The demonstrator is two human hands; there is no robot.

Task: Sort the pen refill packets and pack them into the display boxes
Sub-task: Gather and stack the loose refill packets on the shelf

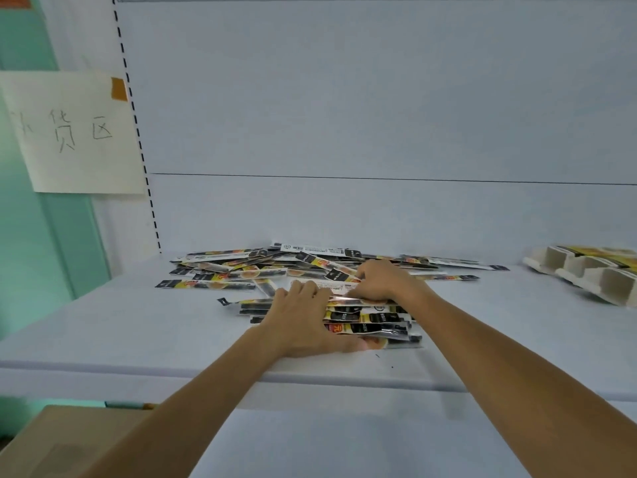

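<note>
Sorting is the step in hand, by my reading: you are squaring up a bundle, and nothing has gone toward the boxes yet.

Far to the left of your fingers hangs one paper sign (72,132), and below it sits the corner of one cardboard box (69,443). Just left of and beyond your fingertips lie the loose packets (241,270), one sprawling heap on the shelf (138,332), too overlapped to count.

Your left hand (303,322) grips the one gathered stack (375,320), fingers curled over its far edge and thumb against its near edge. About eight packets show in it, edge on.

Your right hand (382,281) has its fingers curled down at the far side of that stack. I cannot tell whether they pinch a packet or only press.

Well to the right of both hands is the display box (586,274), with three compartments showing; the frame edge cuts it off, so I cannot tell how many boxes there are.

Next, you will likely need to even the stack's ends, lift it whole and carry it right.
</note>
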